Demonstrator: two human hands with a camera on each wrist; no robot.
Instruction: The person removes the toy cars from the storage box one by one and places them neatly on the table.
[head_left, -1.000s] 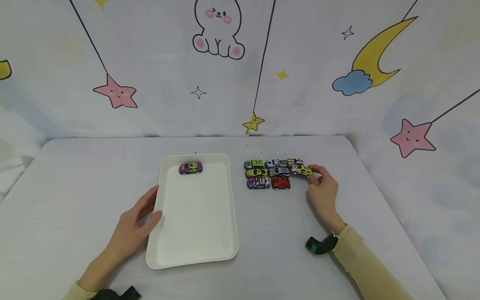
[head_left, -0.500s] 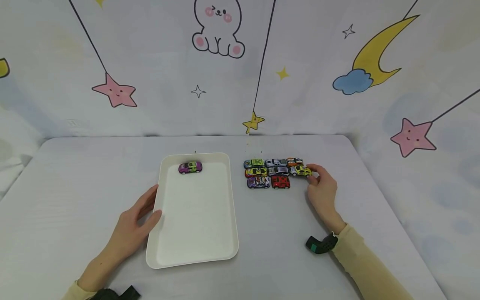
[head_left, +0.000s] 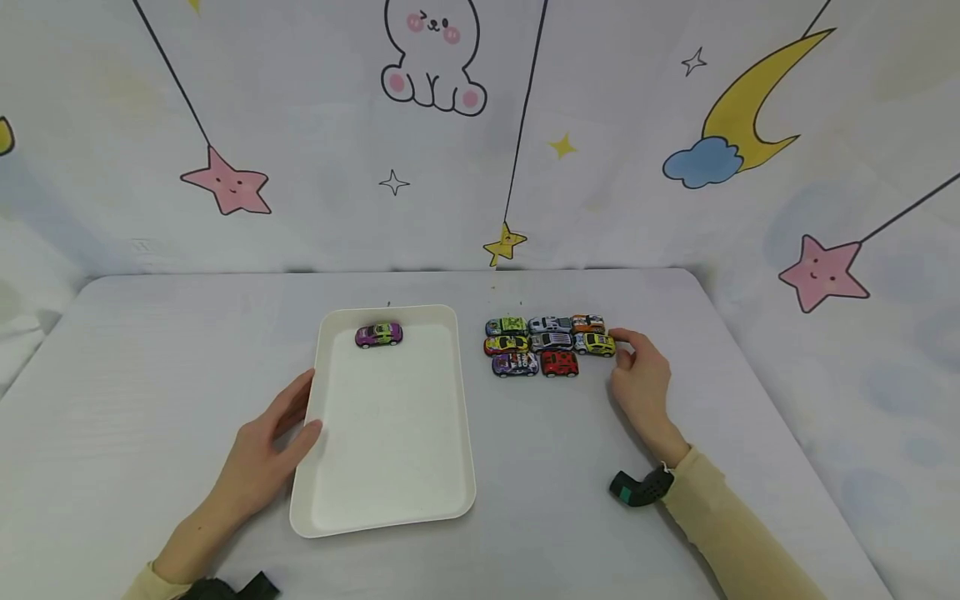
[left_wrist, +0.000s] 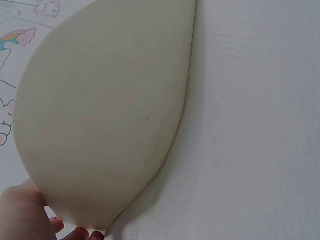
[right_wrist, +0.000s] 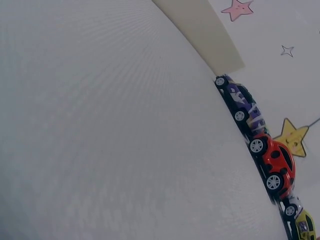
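Observation:
A white tray [head_left: 390,417] lies on the table with a purple and green toy car [head_left: 378,334] near its far left corner. At its left wall, my left hand [head_left: 258,454] holds the tray, thumb over the rim and fingers along the outside. Right of the tray, several toy cars stand packed in rows, among them a red toy car [head_left: 560,364] and a purple-white toy car [head_left: 515,365]. My right hand [head_left: 643,379] touches the right end of a yellow toy car [head_left: 595,344] with the index fingertip; the thumb sits just off it.
The white-covered table [head_left: 540,467] ends at a printed cloth backdrop [head_left: 322,167] behind. More toy cars fill the back of the group, including an orange-white toy car [head_left: 588,322] and a green toy car [head_left: 506,326]. Dark wrist cameras [head_left: 642,487] sit on both wrists.
The yellow toy car has shifted slightly left and straightened against the grey car beside it. My right hand has moved a little left with it. My left hand stays at the tray.

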